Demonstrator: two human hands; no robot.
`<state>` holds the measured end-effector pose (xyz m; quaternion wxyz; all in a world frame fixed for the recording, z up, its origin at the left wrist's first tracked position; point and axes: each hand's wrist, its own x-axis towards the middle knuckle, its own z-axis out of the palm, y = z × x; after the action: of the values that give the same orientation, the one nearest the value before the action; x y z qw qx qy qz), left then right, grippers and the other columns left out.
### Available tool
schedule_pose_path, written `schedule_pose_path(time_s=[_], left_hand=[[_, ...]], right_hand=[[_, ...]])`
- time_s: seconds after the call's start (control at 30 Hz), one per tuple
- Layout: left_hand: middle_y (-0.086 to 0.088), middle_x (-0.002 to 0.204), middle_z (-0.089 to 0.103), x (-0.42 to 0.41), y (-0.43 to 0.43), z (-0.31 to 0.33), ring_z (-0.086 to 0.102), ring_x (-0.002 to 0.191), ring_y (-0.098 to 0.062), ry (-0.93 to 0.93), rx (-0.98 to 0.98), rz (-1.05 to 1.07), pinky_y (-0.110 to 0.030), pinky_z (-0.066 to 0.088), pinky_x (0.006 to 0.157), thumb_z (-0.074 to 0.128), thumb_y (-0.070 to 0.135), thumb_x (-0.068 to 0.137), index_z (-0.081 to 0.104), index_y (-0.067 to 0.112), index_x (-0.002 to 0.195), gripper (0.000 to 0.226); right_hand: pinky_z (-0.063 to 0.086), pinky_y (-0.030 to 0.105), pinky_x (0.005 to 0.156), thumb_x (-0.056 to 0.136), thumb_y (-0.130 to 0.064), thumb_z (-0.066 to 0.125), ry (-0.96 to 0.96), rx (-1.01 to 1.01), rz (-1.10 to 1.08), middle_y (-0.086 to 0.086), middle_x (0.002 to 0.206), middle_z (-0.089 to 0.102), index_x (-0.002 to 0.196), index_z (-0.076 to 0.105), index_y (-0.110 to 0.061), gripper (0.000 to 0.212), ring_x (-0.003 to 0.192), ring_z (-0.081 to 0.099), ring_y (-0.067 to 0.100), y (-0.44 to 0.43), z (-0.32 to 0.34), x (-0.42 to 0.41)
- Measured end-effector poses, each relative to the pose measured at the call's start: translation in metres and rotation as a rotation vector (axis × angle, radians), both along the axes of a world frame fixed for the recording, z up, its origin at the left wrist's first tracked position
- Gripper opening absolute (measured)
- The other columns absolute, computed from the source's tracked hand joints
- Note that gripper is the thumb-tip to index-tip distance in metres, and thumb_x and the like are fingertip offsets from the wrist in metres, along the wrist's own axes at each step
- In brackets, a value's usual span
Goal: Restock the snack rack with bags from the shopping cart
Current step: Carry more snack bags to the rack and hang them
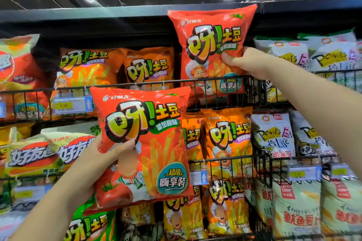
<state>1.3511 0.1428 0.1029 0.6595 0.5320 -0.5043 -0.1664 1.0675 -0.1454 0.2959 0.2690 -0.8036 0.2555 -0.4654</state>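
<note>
At the top tier of a shop's snack rack [254, 92], the right hand [248, 60] grips a red bag of tomato-flavour potato sticks [211, 45] by its right edge, thumb pressed on the front and fingers curled behind. This upper bag stands upright with its bottom edge tucked behind the black wire front rail [137, 84]. Its top corner reaches the front lip of the dark top board [98, 13]. It sits between orange bags of the same brand [148, 66] on its left and white printed bags [293, 58] on its right, touching or nearly touching both.

Lower and nearer, the left hand [94, 162] holds a second red bag [145, 143] of the same kind in front of the rack, thumb across its face and fingers clamped behind its left edge. Its top edge overlaps the wire rail, beside a blue-edged price tag [72, 104].

Above the orange bags a dark band of open shelf space runs up to the top board. The tiers below are packed with orange bags [229, 139], and yellow-green bags [33, 156] fill the left.
</note>
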Motion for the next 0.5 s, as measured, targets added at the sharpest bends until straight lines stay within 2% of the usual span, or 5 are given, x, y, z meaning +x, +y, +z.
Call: schedule_pose_path(time_s=[0.07, 0.13, 0.27, 0.4, 0.5], left_hand=[[-0.001, 0.102, 0.08, 0.0, 0.0, 0.001, 0.076, 0.081, -0.014, 0.012, 0.002, 0.002, -0.027, 0.055, 0.065, 0.094, 0.071, 0.028, 0.072, 0.025, 0.118, 0.103], [-0.002, 0.105, 0.08, 0.0, 0.001, 0.002, 0.077, 0.086, -0.017, 0.019, 0.004, -0.008, -0.033, 0.055, 0.071, 0.094, 0.069, 0.029, 0.072, 0.027, 0.118, 0.101], [-0.003, 0.107, 0.08, -0.003, 0.004, 0.002, 0.078, 0.09, -0.022, 0.048, 0.029, -0.025, -0.039, 0.056, 0.076, 0.094, 0.052, 0.052, 0.072, 0.029, 0.119, 0.074], [-0.003, 0.105, 0.08, -0.001, 0.004, 0.002, 0.078, 0.087, -0.02, 0.036, 0.036, -0.006, -0.035, 0.056, 0.072, 0.092, 0.06, 0.043, 0.072, 0.03, 0.116, 0.082], [-0.003, 0.103, 0.08, -0.003, 0.004, 0.004, 0.077, 0.084, -0.02, 0.041, 0.027, -0.014, -0.037, 0.057, 0.076, 0.09, 0.061, 0.041, 0.075, 0.035, 0.107, 0.073]], right_hand=[[0.049, 0.043, 0.107, 0.074, -0.058, 0.077, 0.055, 0.038, 0.003, -0.002, 0.128, 0.069, 0.135, 0.056, -0.02, 0.075, 0.116, 0.066, 0.02, 0.0, 0.004, -0.002], [0.05, 0.041, 0.104, 0.068, -0.059, 0.077, 0.119, 0.054, -0.004, -0.001, 0.129, 0.069, 0.136, 0.056, -0.019, 0.081, 0.116, 0.066, 0.02, 0.0, 0.007, -0.003], [0.05, 0.045, 0.105, 0.061, -0.07, 0.081, 0.366, 0.06, -0.115, 0.0, 0.124, 0.071, 0.13, 0.059, -0.02, 0.088, 0.113, 0.068, 0.024, 0.0, 0.012, 0.0], [0.051, 0.048, 0.105, 0.072, -0.051, 0.081, 0.4, 0.18, -0.082, 0.005, 0.131, 0.07, 0.137, 0.055, -0.017, 0.078, 0.117, 0.068, 0.028, -0.003, 0.021, 0.002], [0.051, 0.051, 0.104, 0.082, -0.043, 0.076, 0.428, 0.247, -0.086, 0.009, 0.131, 0.069, 0.139, 0.052, -0.016, 0.067, 0.117, 0.067, 0.033, 0.0, 0.025, 0.004]])
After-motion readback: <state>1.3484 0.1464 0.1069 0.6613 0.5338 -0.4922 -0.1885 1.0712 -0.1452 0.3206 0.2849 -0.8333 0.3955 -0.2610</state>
